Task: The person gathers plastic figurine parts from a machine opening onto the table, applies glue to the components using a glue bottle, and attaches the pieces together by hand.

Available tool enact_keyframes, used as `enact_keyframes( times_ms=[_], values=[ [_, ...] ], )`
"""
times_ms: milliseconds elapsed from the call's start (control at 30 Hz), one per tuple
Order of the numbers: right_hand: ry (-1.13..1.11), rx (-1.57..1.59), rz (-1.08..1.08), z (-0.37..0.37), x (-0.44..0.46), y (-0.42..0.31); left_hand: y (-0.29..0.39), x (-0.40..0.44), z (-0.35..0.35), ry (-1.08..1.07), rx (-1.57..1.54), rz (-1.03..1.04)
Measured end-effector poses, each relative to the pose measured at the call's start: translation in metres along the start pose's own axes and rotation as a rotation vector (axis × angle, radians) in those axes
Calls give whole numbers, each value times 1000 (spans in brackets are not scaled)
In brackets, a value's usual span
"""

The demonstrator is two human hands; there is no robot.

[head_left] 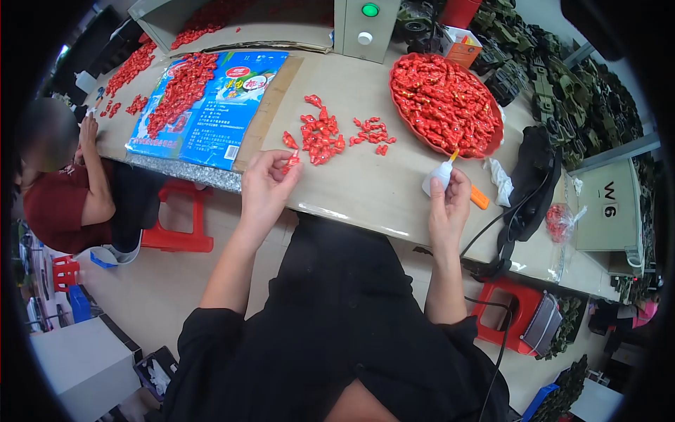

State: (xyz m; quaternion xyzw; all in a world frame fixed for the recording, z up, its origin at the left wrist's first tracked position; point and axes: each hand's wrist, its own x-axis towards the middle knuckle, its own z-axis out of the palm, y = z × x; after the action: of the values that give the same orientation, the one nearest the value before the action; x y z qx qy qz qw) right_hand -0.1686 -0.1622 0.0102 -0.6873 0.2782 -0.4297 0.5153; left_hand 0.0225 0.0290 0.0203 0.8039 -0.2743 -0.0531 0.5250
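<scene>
My left hand (264, 188) pinches a small red glossy figure (292, 162) between thumb and fingertips, just above the table's front edge. In my right hand (450, 207) is a white squeeze bottle (437, 176) with a yellow tip, pointing up towards the bowl. Between the hands lies a loose pile of red figures (320, 137), with a smaller group (373, 131) to its right. A red scalloped bowl (420, 139), heaped with the same pieces, stands behind the bottle. An orange handle (479, 197) lies beside my right hand, partly covered by it.
Blue printed cardboard (218, 126) holds more red figures at the left. A person in a dark red top (60, 204) sits there. Right of the bowl are crumpled tissue (500, 181), a black bag-like item (529, 190) with a cable, and a bag of red pieces (559, 224).
</scene>
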Motion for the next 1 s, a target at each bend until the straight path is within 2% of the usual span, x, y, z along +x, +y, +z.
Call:
enact_keyframes(
  times_ms=[33,100,200,267,333,433,567,667,767,1000],
  values=[
    [10,127,25,1,-1,-5,1,-2,3,-64,-224,-68],
    [-112,346,186,-1,-4,-16,11,-5,10,-186,-668,-197],
    [-265,658,317,3,-8,-21,22,-10,22,-364,-838,-415],
    [-328,845,382,8,-11,-27,27,-14,35,-474,-1040,-480],
    [-316,892,382,10,-10,-27,29,-15,46,-579,-1208,-511],
    [-289,973,364,7,-4,-11,28,-17,56,-641,-1204,-443],
    [-166,1022,396,7,-2,-10,27,-18,62,-621,-1211,-391],
    [-175,1108,394,9,2,-13,34,-16,63,-588,-1147,-376],
    [-138,1015,384,14,4,-21,35,-14,66,-568,-1117,-347],
    [-148,605,54,16,-5,-5,21,-16,75,-497,-1044,-246]
  ],
)
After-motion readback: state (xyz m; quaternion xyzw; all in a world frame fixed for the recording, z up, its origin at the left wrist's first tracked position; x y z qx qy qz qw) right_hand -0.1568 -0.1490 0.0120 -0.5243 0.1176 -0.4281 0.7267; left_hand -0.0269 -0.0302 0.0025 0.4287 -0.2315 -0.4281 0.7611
